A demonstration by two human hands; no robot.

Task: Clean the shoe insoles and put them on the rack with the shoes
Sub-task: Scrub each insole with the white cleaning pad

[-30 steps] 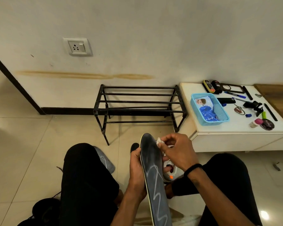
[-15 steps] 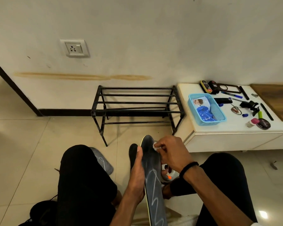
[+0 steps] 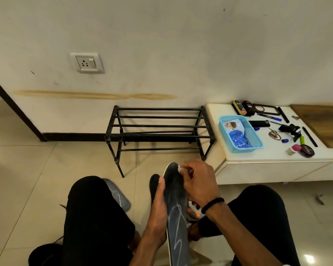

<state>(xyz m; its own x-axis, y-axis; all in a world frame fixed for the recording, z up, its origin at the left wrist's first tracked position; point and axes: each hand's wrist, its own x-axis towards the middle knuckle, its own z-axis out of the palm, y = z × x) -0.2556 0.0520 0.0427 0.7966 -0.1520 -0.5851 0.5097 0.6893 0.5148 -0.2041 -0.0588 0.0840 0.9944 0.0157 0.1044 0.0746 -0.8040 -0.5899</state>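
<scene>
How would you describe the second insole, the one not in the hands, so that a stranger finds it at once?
Start at the black metal rack against the wall, then look down to the floor tiles in front of its left legs. The second insole lies flat there, partly hidden by the person's left knee. It is grey with thin white lines, and no hand touches it.

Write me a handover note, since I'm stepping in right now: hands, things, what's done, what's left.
Left hand holds the insole upright between the knees.
Right hand pinches a white wipe against the insole's top end.
Second insole lies on the floor by the left knee.
Rack holds nothing yet.
Done: wiping under way.
Left: finish both insoles, then rack them with the shoes.
</scene>
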